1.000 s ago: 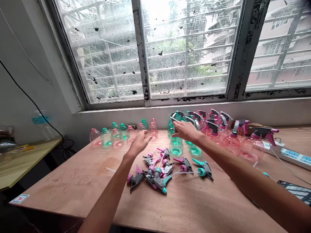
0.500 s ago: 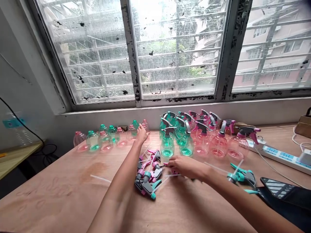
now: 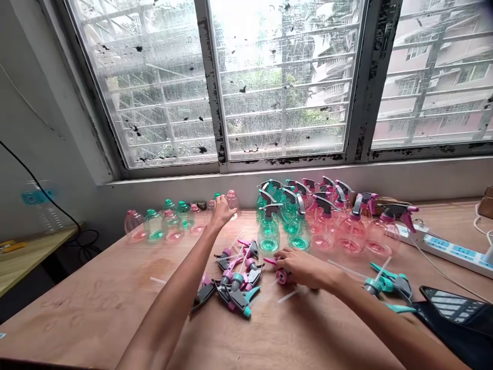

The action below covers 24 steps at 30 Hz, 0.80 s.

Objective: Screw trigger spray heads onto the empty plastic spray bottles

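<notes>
My left hand [image 3: 222, 210] is stretched toward the far edge of the table, thumb apart from its fingers. It is beside a clear pink bottle [image 3: 231, 199] and a green bottle neck [image 3: 217, 195]; whether it touches either is unclear. Closer to me, my right hand [image 3: 298, 264] has its fingers curled over a pink-and-grey spray head [image 3: 281, 277], which they partly hide. Between my arms lies a pile of trigger spray heads [image 3: 235, 285], pink, grey and teal, with white dip tubes.
Several open pink and green bottles [image 3: 173, 226] stand at the left back. Bottles with spray heads fitted [image 3: 299, 234] crowd the middle and right. A teal spray head [image 3: 385, 282], a phone [image 3: 450, 306] and a power strip [image 3: 458, 249] occupy the right side.
The view has shifted slightly. My right hand has tilted the pink spray head, so its round collar now faces me. My left hand remains near the back bottles.
</notes>
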Each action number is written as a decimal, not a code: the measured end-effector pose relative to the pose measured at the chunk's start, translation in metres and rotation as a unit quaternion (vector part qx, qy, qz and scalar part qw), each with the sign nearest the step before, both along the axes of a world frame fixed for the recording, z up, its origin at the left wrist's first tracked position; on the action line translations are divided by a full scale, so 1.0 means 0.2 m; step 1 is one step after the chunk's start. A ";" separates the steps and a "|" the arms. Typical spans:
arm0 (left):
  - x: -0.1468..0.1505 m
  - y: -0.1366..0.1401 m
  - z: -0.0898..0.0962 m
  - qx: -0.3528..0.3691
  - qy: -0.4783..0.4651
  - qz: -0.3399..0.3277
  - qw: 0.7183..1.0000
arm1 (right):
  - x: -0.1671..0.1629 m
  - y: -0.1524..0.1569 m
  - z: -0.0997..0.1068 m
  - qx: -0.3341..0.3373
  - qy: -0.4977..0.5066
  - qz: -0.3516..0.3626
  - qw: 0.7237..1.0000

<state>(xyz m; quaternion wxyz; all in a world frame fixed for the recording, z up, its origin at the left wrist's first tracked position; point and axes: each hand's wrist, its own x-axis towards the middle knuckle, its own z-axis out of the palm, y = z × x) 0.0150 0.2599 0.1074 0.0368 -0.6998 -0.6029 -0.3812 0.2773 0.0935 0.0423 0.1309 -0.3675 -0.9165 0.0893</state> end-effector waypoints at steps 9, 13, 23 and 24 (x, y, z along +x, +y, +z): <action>-0.17 -0.79 0.29 0.022 -0.067 -0.146 0.987 | 0.08 -0.36 0.30 0.063 0.166 0.010 0.984; -0.19 -1.24 0.24 0.087 -0.077 -0.209 0.971 | 0.21 -0.52 0.34 0.214 0.187 -0.088 0.955; -0.18 -1.54 0.19 0.079 0.052 -0.268 0.959 | 0.34 -0.64 0.28 0.430 0.043 -0.245 0.868; -0.17 -1.54 0.19 0.077 0.048 -0.273 0.958 | 0.33 -0.65 0.29 0.434 0.035 -0.254 0.864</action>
